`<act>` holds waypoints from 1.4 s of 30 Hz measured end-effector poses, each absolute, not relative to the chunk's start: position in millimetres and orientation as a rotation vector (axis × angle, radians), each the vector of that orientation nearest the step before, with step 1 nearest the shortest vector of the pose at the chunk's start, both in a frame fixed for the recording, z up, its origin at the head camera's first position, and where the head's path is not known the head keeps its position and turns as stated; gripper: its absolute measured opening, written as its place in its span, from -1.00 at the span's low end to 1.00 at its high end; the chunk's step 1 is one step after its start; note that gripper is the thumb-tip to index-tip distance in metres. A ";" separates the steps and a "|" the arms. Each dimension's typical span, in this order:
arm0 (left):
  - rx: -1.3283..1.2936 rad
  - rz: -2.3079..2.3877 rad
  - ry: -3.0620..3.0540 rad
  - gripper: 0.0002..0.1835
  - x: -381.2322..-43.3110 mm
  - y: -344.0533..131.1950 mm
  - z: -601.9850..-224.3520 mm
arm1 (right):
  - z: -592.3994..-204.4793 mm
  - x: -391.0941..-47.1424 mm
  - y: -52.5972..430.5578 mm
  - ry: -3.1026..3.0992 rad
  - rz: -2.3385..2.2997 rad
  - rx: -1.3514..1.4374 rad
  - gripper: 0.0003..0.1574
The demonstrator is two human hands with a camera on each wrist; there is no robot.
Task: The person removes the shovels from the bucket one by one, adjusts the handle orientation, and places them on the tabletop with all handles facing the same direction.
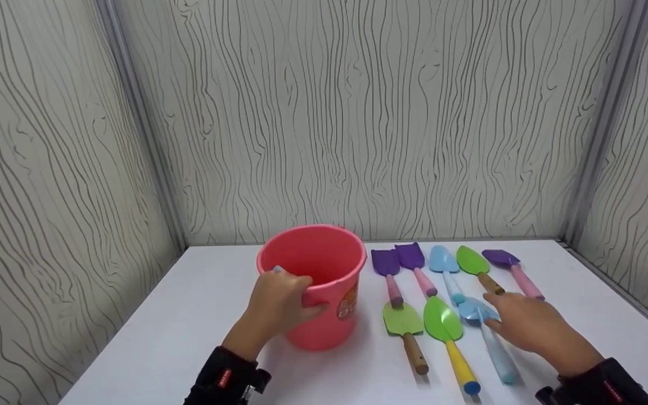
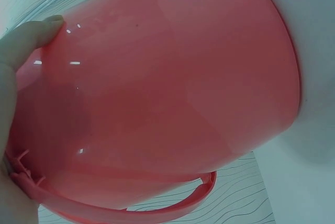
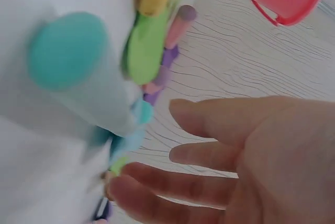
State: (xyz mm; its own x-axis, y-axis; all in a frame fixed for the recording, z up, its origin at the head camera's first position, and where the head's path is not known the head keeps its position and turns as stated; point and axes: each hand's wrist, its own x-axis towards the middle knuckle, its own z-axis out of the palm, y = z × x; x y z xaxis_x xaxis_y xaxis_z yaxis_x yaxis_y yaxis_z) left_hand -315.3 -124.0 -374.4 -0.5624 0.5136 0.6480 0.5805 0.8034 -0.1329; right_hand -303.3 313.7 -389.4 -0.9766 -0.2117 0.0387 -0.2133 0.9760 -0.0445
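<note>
The red bucket (image 1: 324, 326) stands upright on the white table. My left hand (image 1: 280, 298) grips its near rim, fingers over the edge and thumb on the outside; in the left wrist view the thumb (image 2: 48, 28) lies on the bucket's wall. My right hand (image 1: 532, 323) reaches over the shovels with fingers extended and nothing in the palm (image 3: 293, 156). Its fingertips overlap the brown handle of a green toy shovel (image 1: 473, 260). Below the thumb lies a light blue shovel (image 1: 498, 354), whose teal handle end (image 3: 68, 51) looms large in the right wrist view.
Two purple shovels (image 1: 386, 262) with pink handles and a light blue one (image 1: 443, 259) lie in the back row; another purple shovel (image 1: 501, 257) lies at right. In front are a green brown-handled shovel (image 1: 403, 319) and a green yellow-handled one (image 1: 443, 319). Wood-patterned walls (image 1: 358, 112) enclose the table.
</note>
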 end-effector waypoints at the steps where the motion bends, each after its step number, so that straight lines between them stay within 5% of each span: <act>1: -0.800 -0.121 -2.287 -0.58 -315.2 -123.9 -373.8 | -384.5 -300.6 311.8 -3.018 0.064 0.351 -0.28; 10: -0.800 -0.140 -2.290 -0.59 -314.3 -124.7 -375.5 | -324.3 -279.9 254.5 -2.582 0.236 0.563 -0.63; 22: -0.812 -0.142 -2.249 -0.58 -315.2 -123.7 -374.8 | -261.3 -324.9 157.0 -2.524 0.213 0.906 -0.78; 29: -0.812 -0.105 -2.217 -0.53 -314.4 -128.4 -375.0 | -267.2 -344.9 102.0 -2.457 -0.017 1.236 -0.71; 42: -0.826 -0.167 -2.191 -0.52 -316.5 -128.8 -377.2 | -309.2 -379.4 29.7 -2.987 0.253 1.354 -0.51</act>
State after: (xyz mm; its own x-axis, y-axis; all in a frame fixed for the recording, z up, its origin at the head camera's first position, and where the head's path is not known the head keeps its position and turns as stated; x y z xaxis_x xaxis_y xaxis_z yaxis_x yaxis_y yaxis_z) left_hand -316.5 -128.8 -377.2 -0.4902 0.5076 0.7085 0.6091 0.7810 -0.1381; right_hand -379.4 29.7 -309.2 -0.6522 -0.7547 -0.0709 -0.7320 0.6514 -0.1999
